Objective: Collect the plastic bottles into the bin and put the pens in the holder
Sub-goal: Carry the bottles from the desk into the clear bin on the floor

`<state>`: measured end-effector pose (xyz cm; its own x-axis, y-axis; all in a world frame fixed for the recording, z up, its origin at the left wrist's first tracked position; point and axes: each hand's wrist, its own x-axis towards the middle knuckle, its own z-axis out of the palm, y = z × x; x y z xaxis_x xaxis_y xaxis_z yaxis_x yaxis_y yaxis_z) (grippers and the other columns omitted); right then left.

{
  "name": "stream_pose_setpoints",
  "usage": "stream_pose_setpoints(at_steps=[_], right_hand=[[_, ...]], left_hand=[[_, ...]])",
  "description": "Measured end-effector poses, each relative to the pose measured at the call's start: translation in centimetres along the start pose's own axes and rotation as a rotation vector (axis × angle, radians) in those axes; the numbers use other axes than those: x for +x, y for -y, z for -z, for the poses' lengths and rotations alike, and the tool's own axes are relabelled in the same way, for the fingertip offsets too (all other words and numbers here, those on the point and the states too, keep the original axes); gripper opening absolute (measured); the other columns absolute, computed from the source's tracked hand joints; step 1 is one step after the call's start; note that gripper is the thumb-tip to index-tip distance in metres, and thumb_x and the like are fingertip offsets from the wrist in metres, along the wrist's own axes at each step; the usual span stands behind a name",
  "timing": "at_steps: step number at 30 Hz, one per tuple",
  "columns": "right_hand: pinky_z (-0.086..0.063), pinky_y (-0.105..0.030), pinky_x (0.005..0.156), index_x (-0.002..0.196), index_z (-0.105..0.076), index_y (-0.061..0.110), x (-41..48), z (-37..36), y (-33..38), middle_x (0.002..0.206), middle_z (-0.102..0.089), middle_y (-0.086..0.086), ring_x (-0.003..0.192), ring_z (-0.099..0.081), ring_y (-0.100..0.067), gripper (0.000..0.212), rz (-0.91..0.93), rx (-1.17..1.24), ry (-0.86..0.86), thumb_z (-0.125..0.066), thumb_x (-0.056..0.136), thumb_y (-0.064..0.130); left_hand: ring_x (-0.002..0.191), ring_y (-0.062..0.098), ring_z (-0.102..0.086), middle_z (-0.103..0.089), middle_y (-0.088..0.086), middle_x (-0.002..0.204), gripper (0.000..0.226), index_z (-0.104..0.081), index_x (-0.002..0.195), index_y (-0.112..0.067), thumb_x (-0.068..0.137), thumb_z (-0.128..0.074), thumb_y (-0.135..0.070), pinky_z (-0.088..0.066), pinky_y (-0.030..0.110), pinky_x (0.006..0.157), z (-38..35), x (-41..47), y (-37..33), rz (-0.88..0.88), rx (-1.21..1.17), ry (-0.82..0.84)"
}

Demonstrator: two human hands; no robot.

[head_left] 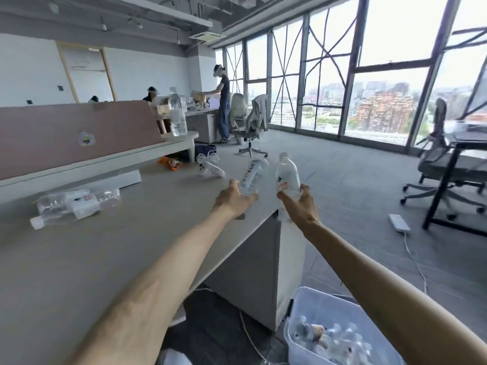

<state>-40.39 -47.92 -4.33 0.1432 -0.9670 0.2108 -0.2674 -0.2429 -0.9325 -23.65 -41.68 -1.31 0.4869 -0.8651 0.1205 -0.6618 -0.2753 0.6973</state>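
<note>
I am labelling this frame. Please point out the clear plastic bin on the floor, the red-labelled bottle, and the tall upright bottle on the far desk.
clear plastic bin (313, 306), head view, near rim
red-labelled bottle (287, 176), head view, body
tall upright bottle (178, 117), head view, body

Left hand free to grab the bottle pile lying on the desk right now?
Probably not yet. The left hand is already closed around a bottle, so it has no free grip. The desk path to the bottle pile looks unobstructed, though.

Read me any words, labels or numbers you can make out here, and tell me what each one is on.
Nothing can be read for certain.
Bottle in right hand: red label print, too blurred.
Bottle in left hand: dark vertical print, too blurred.
Bottles lying on the desk: label marks, unreadable.
Sticker on the partition: too small.
</note>
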Motion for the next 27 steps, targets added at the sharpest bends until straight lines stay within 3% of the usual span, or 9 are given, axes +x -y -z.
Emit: stream_pose_setpoints(at_steps=[4,8,15,21,24,27], right_hand=[[-0.059,-0.053,0.078,0.108,-0.048,0.024,-0.5,7.2,-5.7,0.096,-0.065,-0.006,0.089,-0.066,-0.028,0.057,-0.125,0.009,-0.136,-0.064,0.064,0.056],[-0.059,-0.053,0.079,0.119,-0.052,0.018,-3.2,11.7,-13.3,0.099,-0.066,-0.01,0.089,-0.066,-0.03,0.061,-0.282,-0.034,-0.19,-0.067,0.069,0.05],[-0.058,-0.047,0.082,0.127,-0.047,0.017,-8.6,16.0,-23.3,0.101,-0.064,-0.009,0.087,-0.065,-0.028,0.061,-0.473,-0.159,-0.153,-0.067,0.078,0.047],[-0.058,-0.047,0.082,0.126,-0.048,0.02,-9.8,19.5,-26.6,0.099,-0.064,-0.003,0.087,-0.066,-0.023,0.061,-0.475,-0.249,-0.077,-0.069,0.075,0.048],[-0.053,-0.032,0.068,0.125,-0.05,0.021,-9.8,21.0,-27.6,0.092,-0.062,0.005,0.079,-0.062,-0.01,0.064,-0.481,-0.259,-0.075,-0.067,0.07,0.051],[-0.045,-0.026,0.065,0.128,-0.051,0.022,-9.5,21.9,-28.9,0.096,-0.062,0.004,0.078,-0.058,-0.003,0.069,-0.482,-0.265,-0.084,-0.066,0.067,0.052]], left_hand=[[0.094,0.025,-0.059,-0.061,0.006,0.12,0.067,-0.041,0.13,-0.023,0.076,-0.062,-0.056,-0.043,0.029,0.075,-8.6,-0.6,-4.5,-0.039,-0.011,0.092],[0.115,0.029,-0.055,-0.055,0.011,0.129,0.071,-0.038,0.136,-0.016,0.08,-0.06,-0.055,-0.042,0.03,0.083,-17.7,-3.2,-4.7,-0.008,-0.002,0.252],[0.107,0.029,-0.058,-0.057,0.012,0.127,0.066,-0.042,0.128,-0.017,0.076,-0.065,-0.05,-0.048,0.034,0.088,-28.4,-7.6,1.1,0.209,0.061,0.529],[0.108,0.029,-0.057,-0.057,0.012,0.128,0.072,-0.036,0.139,-0.017,0.078,-0.066,-0.04,-0.049,0.034,0.088,-33.6,-8.4,4.2,0.267,0.033,0.637],[0.106,0.028,-0.056,-0.054,0.014,0.13,0.076,-0.031,0.142,-0.012,0.08,-0.065,-0.038,-0.046,0.032,0.082,-35.4,-7.4,4.7,0.282,0.07,0.649],[0.125,0.034,-0.045,-0.038,0.018,0.144,0.076,-0.026,0.144,-0.006,0.084,-0.061,-0.038,-0.042,0.038,0.097,-36.8,-5.7,4.5,0.224,0.179,0.536]])
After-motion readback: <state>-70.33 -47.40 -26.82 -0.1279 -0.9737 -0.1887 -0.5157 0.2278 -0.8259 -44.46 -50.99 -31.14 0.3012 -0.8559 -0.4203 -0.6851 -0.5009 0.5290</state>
